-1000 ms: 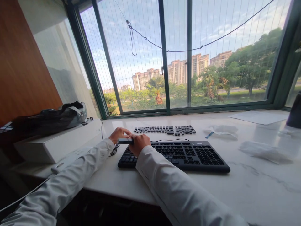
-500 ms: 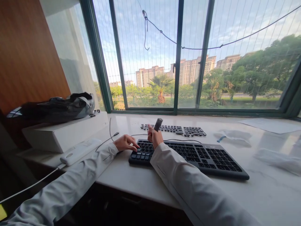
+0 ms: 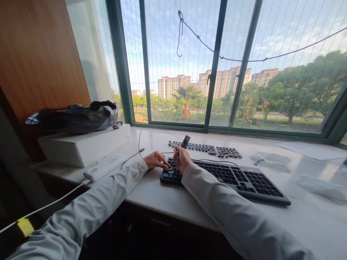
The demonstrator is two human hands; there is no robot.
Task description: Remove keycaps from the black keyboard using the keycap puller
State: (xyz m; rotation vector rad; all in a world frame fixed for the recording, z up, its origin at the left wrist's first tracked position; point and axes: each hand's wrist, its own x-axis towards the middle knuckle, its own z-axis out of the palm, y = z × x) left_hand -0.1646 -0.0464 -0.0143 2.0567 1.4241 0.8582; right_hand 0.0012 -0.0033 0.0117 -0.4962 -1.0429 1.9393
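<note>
A black keyboard [image 3: 264, 184] lies slantwise on the white counter. Keycaps fill part of its lower left end, while most of its other positions look bare. My left hand [image 3: 156, 160] is at that left end, thumb and fingertips pinched on a keycap that they mostly hide. Closed in a fist, my right hand [image 3: 182, 157] grips a short black flat-ended tool [image 3: 185, 141], which points up and away from me over the keyboard. Behind the keyboard, loose black keycaps [image 3: 229, 152] are laid out in rows.
At left, a white power strip [image 3: 101, 168] lies before a white box [image 3: 89, 146] with a black bag [image 3: 73, 119] on it. A thin cable [image 3: 131, 156] runs beside my left hand. Clear plastic bags [image 3: 322, 187] and a white sheet [image 3: 310, 150] are at right. Windows stand behind.
The view has shifted, so most things appear farther right. My left fingers have drawn together at the keyboard's left end. The tool in my right hand has turned slightly.
</note>
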